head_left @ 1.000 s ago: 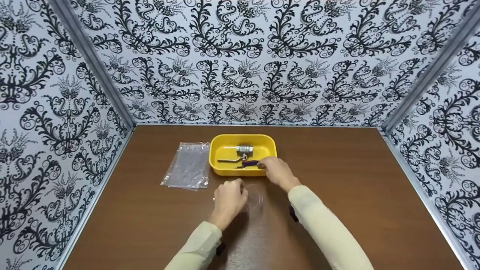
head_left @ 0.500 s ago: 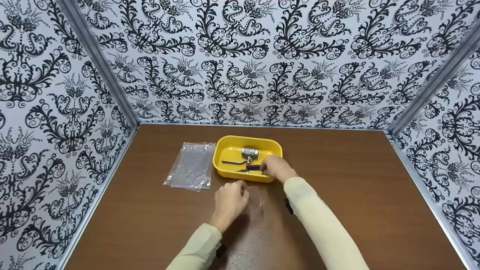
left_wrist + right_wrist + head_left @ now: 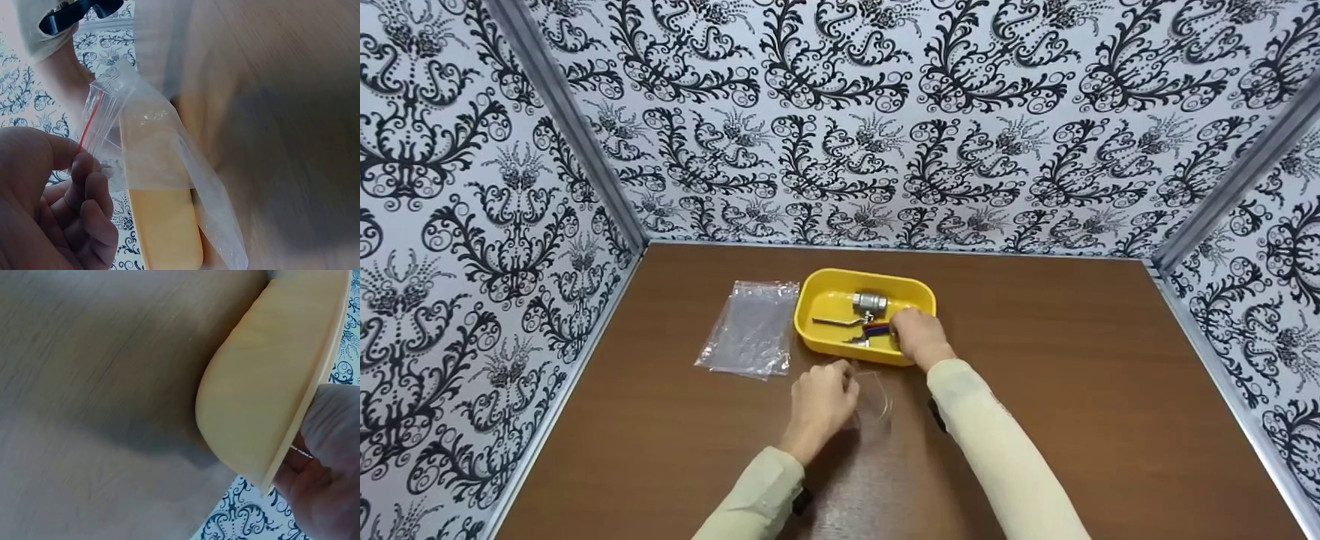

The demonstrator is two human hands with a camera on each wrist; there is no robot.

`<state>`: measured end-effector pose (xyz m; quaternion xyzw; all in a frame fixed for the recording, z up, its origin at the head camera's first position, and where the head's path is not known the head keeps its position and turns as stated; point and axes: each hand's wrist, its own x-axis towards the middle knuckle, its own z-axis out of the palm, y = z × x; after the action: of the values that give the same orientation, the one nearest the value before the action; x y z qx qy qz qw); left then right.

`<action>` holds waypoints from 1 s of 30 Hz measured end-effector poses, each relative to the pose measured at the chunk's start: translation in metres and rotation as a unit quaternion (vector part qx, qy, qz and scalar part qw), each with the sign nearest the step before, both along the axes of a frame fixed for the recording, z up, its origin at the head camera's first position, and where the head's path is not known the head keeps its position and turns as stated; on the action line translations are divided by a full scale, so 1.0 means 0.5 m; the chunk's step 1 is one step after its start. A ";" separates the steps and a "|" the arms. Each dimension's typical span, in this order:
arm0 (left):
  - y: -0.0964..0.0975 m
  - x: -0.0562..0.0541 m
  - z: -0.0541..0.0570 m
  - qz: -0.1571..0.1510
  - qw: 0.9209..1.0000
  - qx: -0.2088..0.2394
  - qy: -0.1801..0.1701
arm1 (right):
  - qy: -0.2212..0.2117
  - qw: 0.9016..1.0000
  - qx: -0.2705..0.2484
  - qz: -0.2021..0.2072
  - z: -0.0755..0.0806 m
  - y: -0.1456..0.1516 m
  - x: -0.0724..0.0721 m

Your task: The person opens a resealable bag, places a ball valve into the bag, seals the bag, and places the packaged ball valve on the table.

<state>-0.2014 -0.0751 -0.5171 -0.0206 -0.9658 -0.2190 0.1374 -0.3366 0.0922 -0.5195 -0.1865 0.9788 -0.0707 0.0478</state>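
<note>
My left hand pinches a clear zip bag by its top edge, near the red seal strip. The bag hangs in front of the yellow tray. My right hand reaches over the tray's right end, its fingers curled at the end of a small tool with red and blue handles and a metal tip. Behind the tool, a metal ball valve with a long lever lies in the tray. In the right wrist view the tray wall partly hides the right fingers.
Several flat clear bags lie stacked on the brown table, left of the tray. Patterned walls enclose the table at the back and sides.
The right hand has shifted slightly within the tray, and red now shows beside the blue on the tool's handles. The tray has turned slightly. The left hand keeps its hold on the bag.
</note>
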 end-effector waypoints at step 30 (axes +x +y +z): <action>-0.009 0.001 -0.002 -0.014 1.000 0.001 -0.007 | -0.048 0.996 -0.051 0.056 0.021 0.021 0.004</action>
<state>-0.2011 -0.0795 -0.5183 -0.0322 -0.9660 -0.2223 0.1280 -0.3347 0.1028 -0.5092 -0.2398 0.9584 -0.1269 0.0886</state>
